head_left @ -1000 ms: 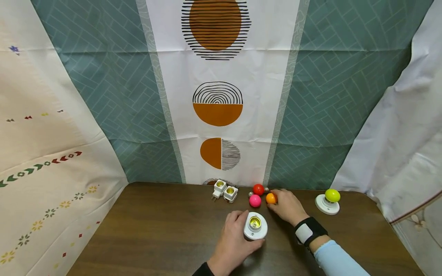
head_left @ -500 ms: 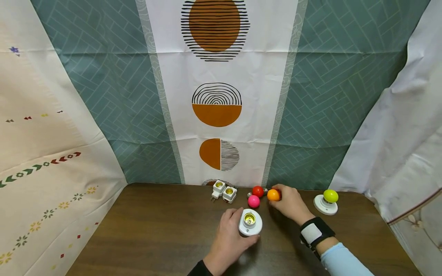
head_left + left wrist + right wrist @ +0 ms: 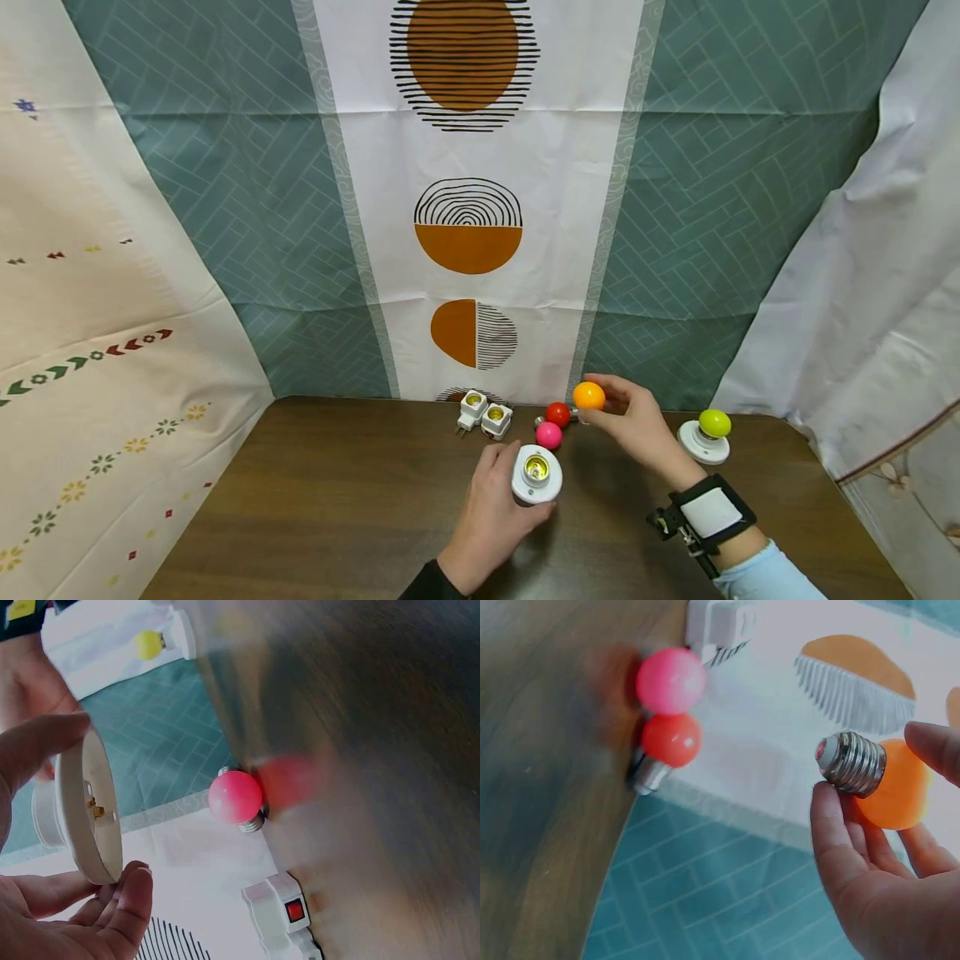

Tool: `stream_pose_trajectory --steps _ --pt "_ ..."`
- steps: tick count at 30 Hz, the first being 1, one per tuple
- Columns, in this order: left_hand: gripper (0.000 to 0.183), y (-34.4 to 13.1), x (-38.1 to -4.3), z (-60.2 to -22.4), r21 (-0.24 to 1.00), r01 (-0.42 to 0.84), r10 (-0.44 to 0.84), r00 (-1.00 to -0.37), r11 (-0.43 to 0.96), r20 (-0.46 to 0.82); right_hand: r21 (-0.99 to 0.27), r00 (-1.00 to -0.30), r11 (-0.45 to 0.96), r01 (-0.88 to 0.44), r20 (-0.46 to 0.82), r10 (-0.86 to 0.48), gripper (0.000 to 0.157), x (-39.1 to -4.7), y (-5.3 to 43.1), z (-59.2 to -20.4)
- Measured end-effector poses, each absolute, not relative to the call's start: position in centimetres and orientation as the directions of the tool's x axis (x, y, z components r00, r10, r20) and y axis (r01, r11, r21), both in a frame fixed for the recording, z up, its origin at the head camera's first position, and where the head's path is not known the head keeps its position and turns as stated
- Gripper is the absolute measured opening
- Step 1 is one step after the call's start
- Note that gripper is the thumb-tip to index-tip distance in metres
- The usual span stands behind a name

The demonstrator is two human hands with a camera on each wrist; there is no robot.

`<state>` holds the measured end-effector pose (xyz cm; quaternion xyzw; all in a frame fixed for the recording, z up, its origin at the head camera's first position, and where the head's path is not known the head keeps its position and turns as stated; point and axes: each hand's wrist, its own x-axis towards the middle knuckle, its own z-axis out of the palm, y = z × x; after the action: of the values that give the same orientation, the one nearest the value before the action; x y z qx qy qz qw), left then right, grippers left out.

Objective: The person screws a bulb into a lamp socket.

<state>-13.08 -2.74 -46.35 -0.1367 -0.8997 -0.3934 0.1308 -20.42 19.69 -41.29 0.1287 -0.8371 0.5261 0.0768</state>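
While the left hand point(image 3: 487, 517) grips the socket point(image 3: 537, 475) low in the head view, mouth point(image 3: 536, 468) facing the camera, the right hand point(image 3: 637, 421) has the orange bulb point(image 3: 588, 396) pinched right of centre. Its long axis slants in the right wrist view, metal base point(image 3: 857, 765) pointing left and slightly up; the head view shows just globe point(image 3: 589, 393). Only the left wrist view catches the socket's hollow underside point(image 3: 100, 814).

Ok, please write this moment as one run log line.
left hand: holds empty white lamp base | right hand: holds orange bulb | table: pink bulb, red bulb
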Motion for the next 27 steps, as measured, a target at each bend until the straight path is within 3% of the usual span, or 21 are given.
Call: stream_pose_trajectory --steps 13,27 --pt "0.079 -2.8 -13.4 -46.4 0.669 0.346 0.135 -0.928 0.658 0.347 -0.900 -0.907 0.180 -0.398 0.357 -0.222 0.049 -16.5 16.8 -36.9" --pt "0.093 -3.0 -13.7 -46.7 0.696 0.319 0.099 -0.936 0.643 0.338 -0.879 -0.872 0.164 -0.447 0.388 -0.298 0.052 -14.6 14.9 -36.5"
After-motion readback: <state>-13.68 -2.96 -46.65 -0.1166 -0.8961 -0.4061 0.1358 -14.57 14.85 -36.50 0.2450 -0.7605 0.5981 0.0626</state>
